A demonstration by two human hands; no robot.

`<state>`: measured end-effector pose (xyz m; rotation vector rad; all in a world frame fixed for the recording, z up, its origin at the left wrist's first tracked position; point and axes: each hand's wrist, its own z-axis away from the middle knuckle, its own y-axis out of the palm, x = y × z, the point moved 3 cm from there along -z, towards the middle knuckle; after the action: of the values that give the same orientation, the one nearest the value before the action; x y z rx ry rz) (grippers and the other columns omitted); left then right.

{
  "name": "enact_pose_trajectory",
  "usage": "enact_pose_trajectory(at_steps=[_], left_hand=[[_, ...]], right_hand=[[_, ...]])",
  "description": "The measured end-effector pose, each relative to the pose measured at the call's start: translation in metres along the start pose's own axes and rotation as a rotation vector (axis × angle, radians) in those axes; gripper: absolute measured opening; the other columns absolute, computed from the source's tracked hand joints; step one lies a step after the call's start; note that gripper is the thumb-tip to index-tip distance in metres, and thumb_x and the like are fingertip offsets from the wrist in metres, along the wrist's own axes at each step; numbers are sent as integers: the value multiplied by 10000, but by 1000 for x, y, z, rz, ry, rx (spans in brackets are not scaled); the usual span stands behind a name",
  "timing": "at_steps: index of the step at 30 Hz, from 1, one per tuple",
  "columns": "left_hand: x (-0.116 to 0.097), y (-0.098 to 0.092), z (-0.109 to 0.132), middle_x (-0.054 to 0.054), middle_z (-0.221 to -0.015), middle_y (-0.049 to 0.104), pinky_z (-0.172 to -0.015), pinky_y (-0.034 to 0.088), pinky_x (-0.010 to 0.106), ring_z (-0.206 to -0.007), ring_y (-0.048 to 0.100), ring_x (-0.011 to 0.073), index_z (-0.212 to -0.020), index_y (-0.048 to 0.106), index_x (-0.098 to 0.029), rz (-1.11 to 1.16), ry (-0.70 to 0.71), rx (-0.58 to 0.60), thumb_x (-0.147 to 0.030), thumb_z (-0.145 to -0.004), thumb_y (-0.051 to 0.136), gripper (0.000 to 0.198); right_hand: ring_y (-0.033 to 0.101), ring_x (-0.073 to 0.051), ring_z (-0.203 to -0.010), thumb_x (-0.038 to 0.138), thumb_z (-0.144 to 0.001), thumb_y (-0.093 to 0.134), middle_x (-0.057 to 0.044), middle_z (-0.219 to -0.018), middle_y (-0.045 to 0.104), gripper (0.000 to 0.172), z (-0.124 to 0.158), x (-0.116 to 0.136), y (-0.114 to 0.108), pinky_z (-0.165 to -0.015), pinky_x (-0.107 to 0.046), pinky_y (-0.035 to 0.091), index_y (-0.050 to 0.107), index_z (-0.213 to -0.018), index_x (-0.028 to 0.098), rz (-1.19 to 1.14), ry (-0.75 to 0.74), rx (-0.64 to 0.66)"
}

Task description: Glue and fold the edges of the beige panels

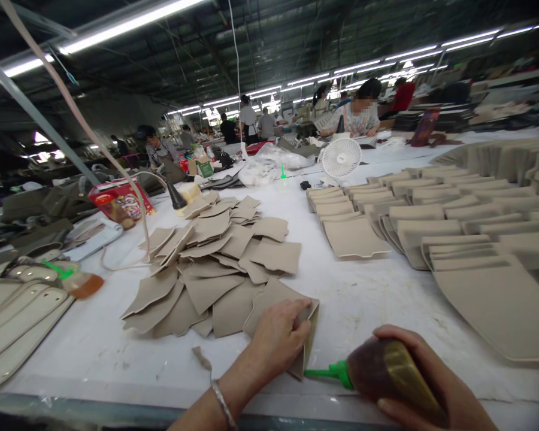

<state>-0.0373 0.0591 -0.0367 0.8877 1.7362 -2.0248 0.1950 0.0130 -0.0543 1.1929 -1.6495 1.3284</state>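
Note:
My left hand (282, 335), with a bracelet on its wrist, is closed on a beige leather-like piece (276, 297). The fingers curl over its right edge, where a yellowish strip of the underside shows. In my right hand (449, 389) lies a glue bottle (388, 374), a dark squeeze bottle with amber liquid, tipped on its side. Its green nozzle (327, 372) points left, the tip at the lower corner of the piece; whether it touches I cannot tell. Just behind my left hand spreads a loose heap of similar beige pieces (211, 230).
Overlapping rows of beige pieces (489, 287) cover the table's right side. At left are a second green-tipped bottle (83, 282), pale strap-like parts (13, 323) and a red box (135, 200). A hose (117, 161) hangs down. A white fan (341, 158) stands farther back, with co-workers beyond.

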Motion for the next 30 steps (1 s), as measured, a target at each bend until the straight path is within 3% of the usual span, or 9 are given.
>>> enact_pose_trajectory(at_steps=[5, 10, 15, 21, 25, 30], left_hand=[[1, 2, 0, 34, -1039, 699, -869, 467, 293, -905, 623, 215, -1314, 621, -201, 14, -6, -21, -215, -859, 444, 489], [1, 2, 0, 22, -921, 690, -806, 471, 292, -823, 616, 210, -1322, 615, -205, -10, -12, -12, -218, -854, 457, 494], [-1, 0, 1, 25, -924, 691, -792, 463, 288, -828, 615, 210, -1312, 624, -202, 6, -10, -22, -224, -857, 459, 484], [1, 2, -2, 19, -912, 695, -779, 461, 283, -814, 614, 208, -1316, 619, -209, -5, -33, -20, -229, -856, 471, 484], [1, 2, -2, 26, -953, 700, -796, 463, 280, -829, 617, 208, -1317, 618, -200, 9, -44, -13, -232, -862, 469, 481], [0, 1, 0, 26, -915, 695, -795, 472, 296, -821, 621, 215, -1313, 620, -202, -2, -30, -10, -214, -858, 463, 481]], right_hand=[[603, -276, -1040, 451, -767, 717, -18, -1152, 618, 431, -4, -1, -5, -924, -312, 470, 586, -1143, 284, 47, -5, -41], [600, -277, -1075, 459, -764, 729, -23, -1176, 620, 464, -3, -12, -6, -927, -293, 480, 594, -1170, 279, 21, -42, 12], [626, -237, -1030, 432, -801, 742, 1, -1158, 625, 446, -5, -18, -9, -899, -245, 495, 570, -1193, 309, 99, -172, 8], [595, -266, -1075, 429, -757, 735, -18, -1168, 615, 442, -4, -6, -7, -951, -286, 461, 597, -1151, 284, -6, -45, 12], [611, -269, -1033, 428, -762, 740, -31, -1137, 624, 420, -6, -3, -8, -914, -294, 483, 603, -1127, 273, 29, -54, -28], [610, -237, -1059, 443, -804, 726, 1, -1180, 612, 454, -5, -19, -5, -921, -239, 480, 570, -1207, 303, -27, -119, 76]])
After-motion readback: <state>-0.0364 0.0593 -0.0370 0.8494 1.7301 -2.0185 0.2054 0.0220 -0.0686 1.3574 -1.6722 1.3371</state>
